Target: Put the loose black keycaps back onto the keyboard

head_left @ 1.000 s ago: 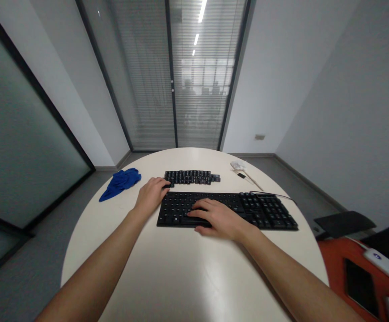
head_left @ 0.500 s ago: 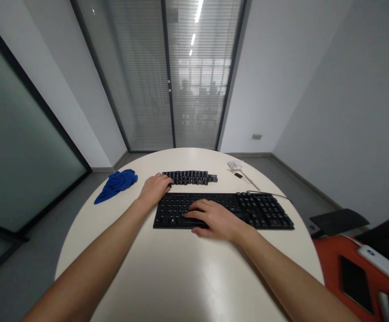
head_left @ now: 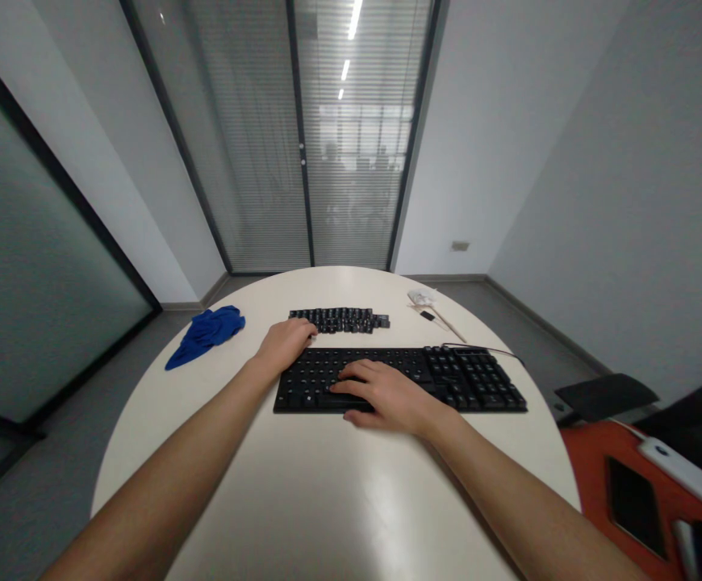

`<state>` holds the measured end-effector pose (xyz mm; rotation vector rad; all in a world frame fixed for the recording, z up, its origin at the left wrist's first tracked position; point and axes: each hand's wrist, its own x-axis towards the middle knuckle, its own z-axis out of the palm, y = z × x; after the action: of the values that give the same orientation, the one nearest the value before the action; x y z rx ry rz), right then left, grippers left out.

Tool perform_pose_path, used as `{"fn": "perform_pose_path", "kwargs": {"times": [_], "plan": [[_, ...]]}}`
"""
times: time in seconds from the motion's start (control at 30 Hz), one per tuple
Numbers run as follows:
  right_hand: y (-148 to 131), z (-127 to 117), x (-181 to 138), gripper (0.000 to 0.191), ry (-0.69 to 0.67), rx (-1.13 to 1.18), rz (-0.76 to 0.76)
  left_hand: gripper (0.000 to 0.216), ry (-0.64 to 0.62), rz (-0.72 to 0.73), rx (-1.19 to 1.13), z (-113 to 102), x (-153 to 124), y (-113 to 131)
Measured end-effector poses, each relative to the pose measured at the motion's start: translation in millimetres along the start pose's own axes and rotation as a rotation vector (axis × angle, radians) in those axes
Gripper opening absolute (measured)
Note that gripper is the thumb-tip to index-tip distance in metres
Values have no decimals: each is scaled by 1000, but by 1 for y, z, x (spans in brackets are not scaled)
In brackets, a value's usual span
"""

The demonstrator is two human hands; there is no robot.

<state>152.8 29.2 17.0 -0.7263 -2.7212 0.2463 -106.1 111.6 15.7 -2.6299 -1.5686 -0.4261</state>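
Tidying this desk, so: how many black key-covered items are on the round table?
2. The full keyboard lies under the right hand; a shorter strip of keys lies behind it, by the left hand. None seems hidden.

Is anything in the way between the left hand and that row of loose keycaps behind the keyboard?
Nothing visible. The left hand sits at the left end of the row of keycaps, just past the far edge of the keyboard. The right hand rests on the keyboard, aside.

A round white table [head_left: 327, 500] bears a keyboard [head_left: 448, 379], loose keycaps [head_left: 351, 320] and a blue cloth [head_left: 206, 335].
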Motion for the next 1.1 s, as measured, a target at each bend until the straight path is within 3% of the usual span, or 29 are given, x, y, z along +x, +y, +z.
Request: {"fn": "perform_pose_path", "kwargs": {"times": [0.17,0.3,0.53,0.9,1.1], "plan": [[2,3,0,41,12,0,-3,17,61,4,-125,-4,-11,18],[2,3,0,41,20,5,-6,12,134,3,-459,-6,-31,33],[1,1,0,41,13,9,-1,15,43,1,-791,-15,-67,38],[2,2,-1,42,4,10,7,14,-93,15,-825,-13,-74,34],[2,3,-2,43,8,19,12,14,-120,34,-712,-15,-75,33]]}}
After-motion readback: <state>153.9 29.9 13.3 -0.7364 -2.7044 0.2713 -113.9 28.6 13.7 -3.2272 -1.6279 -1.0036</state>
